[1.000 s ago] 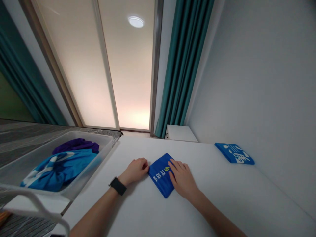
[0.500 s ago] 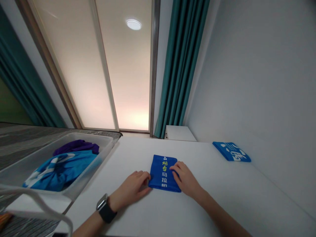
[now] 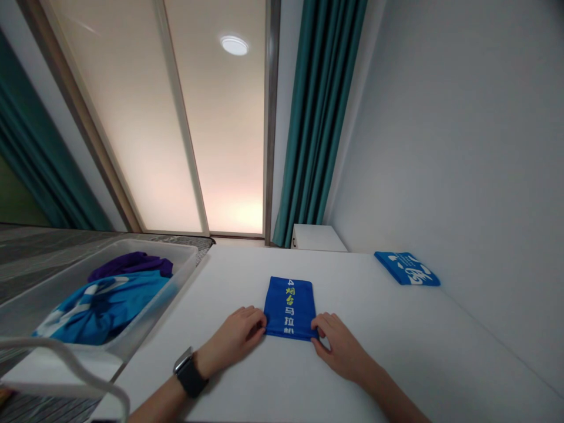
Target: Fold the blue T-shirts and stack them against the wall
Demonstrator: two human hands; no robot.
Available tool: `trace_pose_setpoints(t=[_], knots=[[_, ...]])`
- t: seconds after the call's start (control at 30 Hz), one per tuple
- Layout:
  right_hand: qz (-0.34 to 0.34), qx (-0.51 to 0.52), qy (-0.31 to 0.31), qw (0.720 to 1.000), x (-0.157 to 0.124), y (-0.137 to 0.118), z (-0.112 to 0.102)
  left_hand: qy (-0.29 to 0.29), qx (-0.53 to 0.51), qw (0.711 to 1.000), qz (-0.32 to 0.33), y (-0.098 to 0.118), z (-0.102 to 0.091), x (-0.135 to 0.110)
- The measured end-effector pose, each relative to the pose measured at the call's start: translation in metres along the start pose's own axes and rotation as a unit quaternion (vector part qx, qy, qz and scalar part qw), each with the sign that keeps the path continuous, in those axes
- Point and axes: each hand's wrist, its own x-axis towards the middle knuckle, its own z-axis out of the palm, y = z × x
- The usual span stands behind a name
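Fingers point(image 3: 256, 322) of the left hand point(image 3: 231, 339) sit loosely curled against one long edge of the folded blue cloth point(image 3: 288, 306), while those of the right hand point(image 3: 339, 346) spread a little at its near corner; neither hand appears to pinch it. The cloth lies flat on the white table point(image 3: 396, 358), between the hands, with yellow and white lettering and a 4 at its far end. It looks light, soft and limp, and it could probably slide on that smooth top, so taking it by the near edge, with a hand at each of the 2 corners, seems the surest hold. Beyond the cloth, towards the wall point(image 3: 476, 147), lies a second blue cloth point(image 3: 408, 269). To the left of the cloth stands a clear plastic bin point(image 3: 185, 258) holding a blue garment point(image 3: 103, 314) and a purple garment point(image 3: 130, 265). A wristwatch point(image 3: 190, 376) sits to the near left of the cloth.
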Motion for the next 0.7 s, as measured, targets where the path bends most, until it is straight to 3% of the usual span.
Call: trace_pose_setpoints(t=[0.17,0.37,0.53,0.7], knots=[[0.014,0.054,0.019,0.998,0.0,0.002,-0.003,-0.015,-0.023,0.999,0.022,-0.003,-0.008,0.0],[0.102,0.087,0.091,0.987,0.018,0.027,0.008,0.081,0.018,0.996,0.039,-0.009,-0.019,0.023],[0.146,0.035,0.066,0.986,0.044,0.04,0.026,0.048,0.12,0.985,0.11,0.006,-0.002,0.057],[0.161,-0.043,0.013,0.986,0.057,0.037,0.032,0.004,0.155,0.984,0.088,0.018,0.026,0.075]])
